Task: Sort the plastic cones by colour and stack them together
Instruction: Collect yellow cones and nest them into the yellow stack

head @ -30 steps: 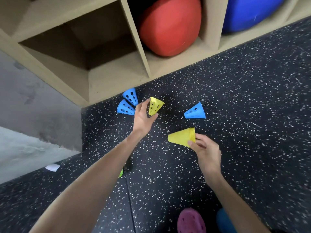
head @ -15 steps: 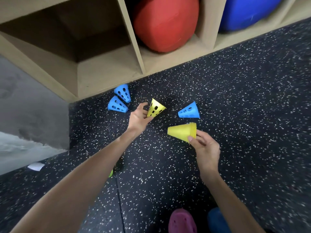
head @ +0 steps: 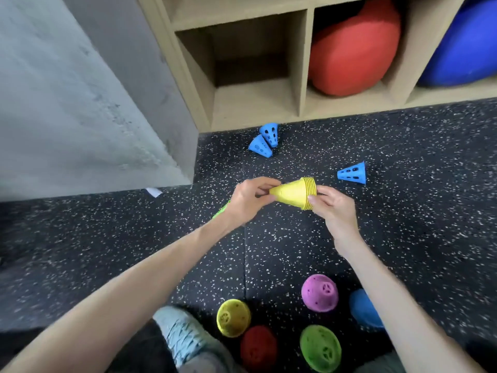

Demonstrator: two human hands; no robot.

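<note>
A stack of yellow cones (head: 293,193) lies sideways in the air between both hands, tip pointing left. My left hand (head: 248,199) grips its narrow tip end. My right hand (head: 332,205) holds the wide rim end. Two blue cones (head: 265,142) lie together on the floor near the shelf. A third blue cone (head: 352,173) lies on its side to the right of my hands. A green cone (head: 221,211) peeks out from behind my left wrist.
Upright stacks stand near my feet: yellow (head: 233,317), red (head: 258,348), green (head: 320,348), purple (head: 319,292) and blue (head: 365,308). A wooden shelf unit (head: 304,63) holds a red ball (head: 352,49) and a blue ball (head: 462,44). A grey wall (head: 80,90) is at left.
My left hand brought the single yellow cone over and onto the tip of the yellow stack. The view tilted down, so the stacks near my feet came into sight.
</note>
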